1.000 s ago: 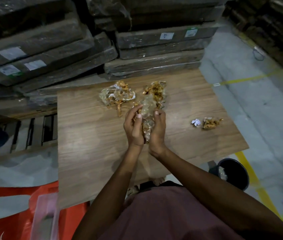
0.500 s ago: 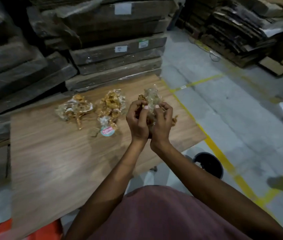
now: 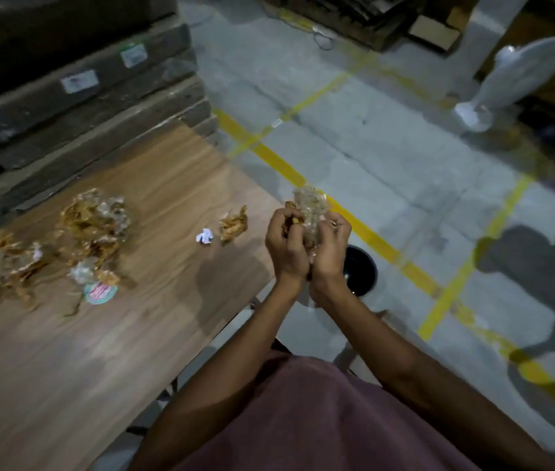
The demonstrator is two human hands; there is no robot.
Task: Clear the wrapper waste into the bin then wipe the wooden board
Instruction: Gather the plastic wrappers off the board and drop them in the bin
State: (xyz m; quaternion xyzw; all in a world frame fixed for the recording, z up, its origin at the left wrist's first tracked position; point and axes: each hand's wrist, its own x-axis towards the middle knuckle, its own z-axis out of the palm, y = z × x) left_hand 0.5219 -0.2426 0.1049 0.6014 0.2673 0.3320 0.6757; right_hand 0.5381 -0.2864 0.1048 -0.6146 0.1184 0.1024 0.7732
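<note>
Both hands meet just past the right edge of the wooden board [image 3: 106, 334], over the floor: the left hand [image 3: 284, 248] and the right hand [image 3: 328, 253] have their fingers curled around a crumpled wad of clear and gold wrapper [image 3: 310, 207], whose top pokes out above the knuckles while its lower part is hidden between the palms. The black bin [image 3: 361, 271] stands on the concrete floor directly behind and below the right hand, which covers most of its left side; what lies inside is too dark to make out. On the board, left of the hands, lie a small gold wrapper scrap [image 3: 233, 224] and just beside it a white paper scrap [image 3: 204, 236]. Farther left sits a larger heap of crumpled wrappers [image 3: 94, 226], with a round sticker [image 3: 100, 291] at its near side, its print blurred. Another heap of wrappers [image 3: 1, 266] runs off the left edge of view. Dark wrapped slabs [image 3: 82, 107] are stacked beyond the board, their labels unreadable.
</note>
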